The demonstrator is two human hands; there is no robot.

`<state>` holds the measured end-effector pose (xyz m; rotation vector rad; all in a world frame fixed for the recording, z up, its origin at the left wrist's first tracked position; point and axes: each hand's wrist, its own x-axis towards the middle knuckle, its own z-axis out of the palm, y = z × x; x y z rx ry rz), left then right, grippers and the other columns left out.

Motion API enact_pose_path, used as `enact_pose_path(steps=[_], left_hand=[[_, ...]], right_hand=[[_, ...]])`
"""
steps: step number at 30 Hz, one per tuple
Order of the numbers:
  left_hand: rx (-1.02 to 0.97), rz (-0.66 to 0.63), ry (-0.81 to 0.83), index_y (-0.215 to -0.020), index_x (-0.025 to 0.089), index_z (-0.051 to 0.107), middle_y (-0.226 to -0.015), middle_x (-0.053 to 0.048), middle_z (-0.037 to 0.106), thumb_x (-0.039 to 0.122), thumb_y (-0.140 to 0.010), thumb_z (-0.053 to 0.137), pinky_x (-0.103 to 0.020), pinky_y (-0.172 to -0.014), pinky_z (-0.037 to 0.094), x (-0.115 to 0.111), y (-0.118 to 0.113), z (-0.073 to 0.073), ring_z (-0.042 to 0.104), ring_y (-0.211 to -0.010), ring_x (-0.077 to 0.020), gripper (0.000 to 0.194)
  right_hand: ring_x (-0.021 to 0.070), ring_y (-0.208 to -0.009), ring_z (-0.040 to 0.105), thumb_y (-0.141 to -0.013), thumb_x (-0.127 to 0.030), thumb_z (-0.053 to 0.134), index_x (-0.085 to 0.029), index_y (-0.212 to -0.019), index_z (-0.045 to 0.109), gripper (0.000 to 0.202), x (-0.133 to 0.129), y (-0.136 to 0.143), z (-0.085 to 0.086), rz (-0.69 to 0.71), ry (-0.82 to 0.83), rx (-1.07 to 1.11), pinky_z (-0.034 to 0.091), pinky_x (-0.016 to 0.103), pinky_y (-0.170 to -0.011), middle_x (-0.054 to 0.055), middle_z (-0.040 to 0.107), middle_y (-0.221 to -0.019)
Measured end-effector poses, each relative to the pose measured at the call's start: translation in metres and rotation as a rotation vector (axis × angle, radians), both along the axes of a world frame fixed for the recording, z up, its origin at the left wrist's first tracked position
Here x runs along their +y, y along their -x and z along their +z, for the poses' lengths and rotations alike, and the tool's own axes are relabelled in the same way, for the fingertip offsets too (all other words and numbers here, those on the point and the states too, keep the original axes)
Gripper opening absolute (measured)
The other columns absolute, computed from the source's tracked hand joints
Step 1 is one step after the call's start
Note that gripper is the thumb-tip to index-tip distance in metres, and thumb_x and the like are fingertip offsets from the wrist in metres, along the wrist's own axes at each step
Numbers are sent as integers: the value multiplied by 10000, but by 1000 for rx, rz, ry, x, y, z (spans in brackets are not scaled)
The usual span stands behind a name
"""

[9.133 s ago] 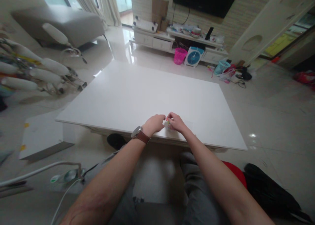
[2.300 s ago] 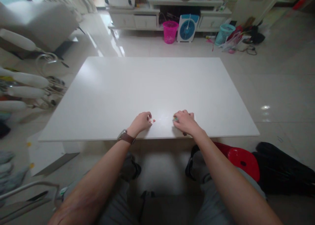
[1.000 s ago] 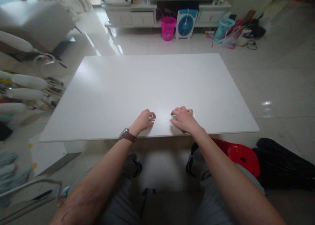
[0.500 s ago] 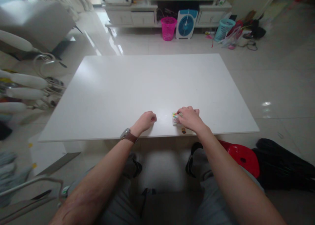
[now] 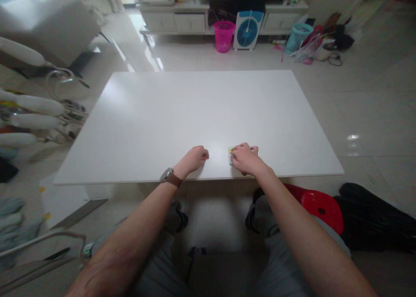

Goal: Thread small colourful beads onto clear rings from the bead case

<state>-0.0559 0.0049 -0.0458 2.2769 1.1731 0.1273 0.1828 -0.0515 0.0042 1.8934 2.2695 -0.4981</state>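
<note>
My left hand (image 5: 197, 157) rests near the front edge of the white table (image 5: 182, 111), its fingers curled closed. Whatever it may hold is hidden. To its right, my right hand (image 5: 247, 157) lies over a small clear box (image 5: 230, 158) with bright, many-coloured bits in it. The right fingers are bent down at the box and cover most of it. I cannot make out what they grip. A small dark brown piece (image 5: 244, 173) barely shows beneath that hand, close to the table edge. On my left wrist is a watch (image 5: 167, 174) with a brown strap.
Across the floor stand a pink basket (image 5: 223, 37), a blue and white fan (image 5: 248, 30) and a light blue basket (image 5: 297, 37), in front of a white cabinet (image 5: 159, 23). A red stool (image 5: 321, 210) and a black bag (image 5: 367, 219) are at the lower right.
My right hand has shifted slightly left and down, covering more of the clear box and nearly all of the brown piece. My left hand has barely moved.
</note>
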Motion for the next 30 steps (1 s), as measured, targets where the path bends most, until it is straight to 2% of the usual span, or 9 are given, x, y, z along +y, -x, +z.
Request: enact_pose_path(steps=[14, 18, 30], left_hand=[[-37, 17, 24, -896, 177, 755, -910, -66, 672, 87, -765, 583, -307, -802, 518, -1, -1, 2, 639, -828, -189, 234], [-31, 18, 23, -897, 174, 754, -912, -68, 674, 88, -763, 587, -304, -789, 515, -1, -1, 3, 639, -825, -190, 231], [-38, -1, 1, -899, 159, 759, -894, -64, 675, 76, -755, 589, -291, -758, 509, -1, -2, 3, 640, -793, -179, 237]], right_hand=[[329, -1248, 458, -925, -158, 429, -192, -1057, 714, 315, 2, 1, 5, 5, 7, 3, 362, 474, -922, 161, 672, -1282], [331, -1244, 455, -931, -175, 435, -183, -1016, 721, 299, 3, 1, 6, -2, -13, -16, 352, 474, -924, 167, 682, -1254], [326, -1233, 455, -929, -182, 419, -172, -1054, 724, 330, 3, 2, 5, 18, 16, -47, 353, 458, -904, 167, 661, -1289]])
